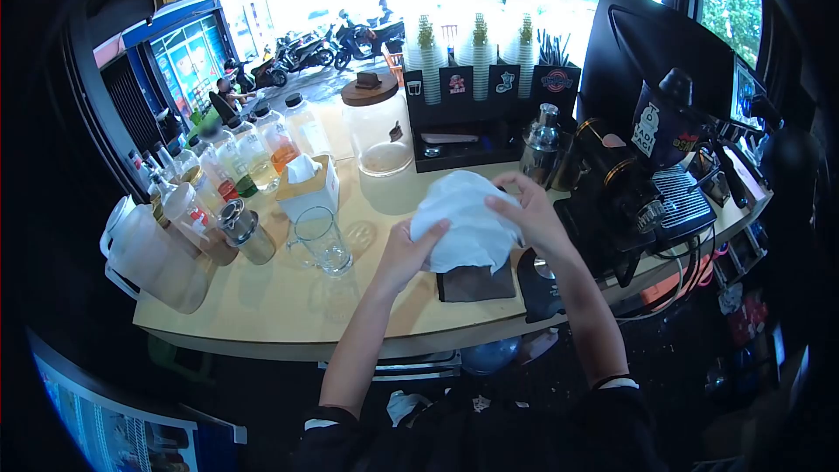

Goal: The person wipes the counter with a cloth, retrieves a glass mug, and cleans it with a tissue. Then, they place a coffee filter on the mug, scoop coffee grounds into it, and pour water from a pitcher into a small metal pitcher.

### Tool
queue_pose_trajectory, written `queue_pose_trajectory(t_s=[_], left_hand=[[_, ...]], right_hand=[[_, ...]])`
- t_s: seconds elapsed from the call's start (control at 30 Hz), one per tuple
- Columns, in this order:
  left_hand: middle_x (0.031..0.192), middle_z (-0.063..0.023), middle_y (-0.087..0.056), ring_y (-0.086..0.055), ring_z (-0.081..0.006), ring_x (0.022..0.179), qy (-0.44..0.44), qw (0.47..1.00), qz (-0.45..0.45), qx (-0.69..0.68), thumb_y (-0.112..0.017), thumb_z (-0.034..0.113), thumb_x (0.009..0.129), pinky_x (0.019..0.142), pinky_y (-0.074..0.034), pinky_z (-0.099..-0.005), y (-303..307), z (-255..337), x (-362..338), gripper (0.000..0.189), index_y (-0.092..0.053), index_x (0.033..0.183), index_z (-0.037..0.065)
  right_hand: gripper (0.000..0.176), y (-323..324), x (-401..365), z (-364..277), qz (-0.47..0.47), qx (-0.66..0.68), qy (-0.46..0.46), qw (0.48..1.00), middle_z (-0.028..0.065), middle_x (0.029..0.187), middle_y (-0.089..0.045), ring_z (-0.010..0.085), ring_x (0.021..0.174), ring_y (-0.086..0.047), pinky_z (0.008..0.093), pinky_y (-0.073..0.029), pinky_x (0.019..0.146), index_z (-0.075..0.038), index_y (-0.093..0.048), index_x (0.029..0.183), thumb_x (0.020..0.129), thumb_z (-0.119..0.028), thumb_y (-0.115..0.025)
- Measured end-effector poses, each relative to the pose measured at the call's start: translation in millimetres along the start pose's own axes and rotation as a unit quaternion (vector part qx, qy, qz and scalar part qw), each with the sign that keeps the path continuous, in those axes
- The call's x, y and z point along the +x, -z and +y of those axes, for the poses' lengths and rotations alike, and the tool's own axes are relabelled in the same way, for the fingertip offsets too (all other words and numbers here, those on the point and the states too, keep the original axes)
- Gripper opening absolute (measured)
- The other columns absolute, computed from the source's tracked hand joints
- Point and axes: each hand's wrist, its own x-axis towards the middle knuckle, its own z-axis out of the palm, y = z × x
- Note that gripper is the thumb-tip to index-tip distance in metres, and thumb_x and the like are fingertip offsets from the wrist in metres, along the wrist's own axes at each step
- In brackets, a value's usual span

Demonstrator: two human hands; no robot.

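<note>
A white cloth [468, 220] was held up between both hands, just above the counter [288, 306], over its middle front part. The left hand [404, 255] was closed on the cloth's lower left edge, with the thumb laid on top and the fingers curled under. The right hand [530, 214] was closed on the upper right side, with the fingers bent over the top of the bunched cloth. Both grips were clamped on the cloth, with no gap seen.

A dark brown mat [476, 284] lay on the counter directly below the cloth, its upper part covered by it. An empty glass [323, 240] stood to the left, near the left hand but apart from it. A tissue box [308, 188] stood behind the glass, a lidded jar [377, 127] farther back, a row of bottles [249, 153] along the left edge, and a pale jug [153, 253] at the near left corner. A black grinder [662, 127] stood to the right.

Hard to make out: whether anything was wrapped inside the cloth could not be told. The fingertips of both hands were hidden in its folds. The bottle labels were too small to read. The corners of the view were cut off in black.
</note>
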Motion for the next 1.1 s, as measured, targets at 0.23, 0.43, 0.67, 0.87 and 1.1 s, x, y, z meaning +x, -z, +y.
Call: queue_pose_trajectory(t_s=[0.23,0.43,0.67,0.87,1.1], left_hand=[[0.083,-0.0056,-0.064,-0.059,-0.0086,0.074,-0.046,0.990,0.115,-0.070,-0.052,0.030,0.091,0.065,-0.048,-0.0222,-1,-31,11,0.035,-0.061,0.098,-0.003],[0.082,-0.0074,-0.064,-0.059,-0.0080,0.075,-0.129,0.977,0.155,-0.069,-0.050,0.023,0.093,0.065,-0.048,-0.0227,-9,-24,9,0.031,-0.058,0.110,-0.002],[0.085,-0.0079,-0.064,-0.060,-0.0102,0.072,-0.170,0.963,0.101,0.185,-0.055,0.013,0.089,0.068,-0.047,-0.0216,11,-11,9,0.030,-0.054,0.117,0.001],[0.103,-0.0149,-0.059,-0.057,-0.0175,0.096,-0.176,0.899,0.100,0.390,-0.061,0.017,0.084,0.084,-0.043,-0.0288,17,2,12,0.021,-0.058,0.096,0.000],[0.100,-0.0106,-0.059,-0.057,-0.0182,0.093,-0.276,0.934,0.101,0.205,-0.068,0.025,0.079,0.085,-0.044,-0.0317,2,4,22,0.034,-0.058,0.097,-0.001]], right_hand=[[0.078,7,-8,34,-0.007,0.117,0.015,0.993,0.0126,0.091,-0.063,0.0111,0.080,-0.059,0.0266,-0.048,0.072,-0.006,-0.012,0.142,0.083,-0.010,-0.063],[0.033,15,-4,35,0.029,0.037,0.053,0.997,0.0103,0.095,-0.064,0.0103,0.084,-0.059,0.0243,-0.048,0.075,0.000,-0.056,0.116,0.084,-0.005,-0.061],[0.015,20,-4,20,0.056,-0.217,0.043,0.974,0.0048,0.092,-0.064,0.0080,0.080,-0.056,0.0225,-0.045,0.072,0.002,-0.064,0.094,0.086,-0.008,-0.059],[0.012,22,12,38,0.042,0.016,0.120,0.992,0.0023,0.089,-0.060,0.0055,0.081,-0.053,0.0215,-0.042,0.069,-0.001,-0.053,0.086,0.092,-0.012,-0.051],[0.010,13,5,9,-0.056,0.055,0.050,0.996,0.0019,0.075,-0.061,0.0041,0.063,-0.053,0.0183,-0.041,0.055,-0.004,-0.052,0.091,0.092,-0.014,-0.051]])
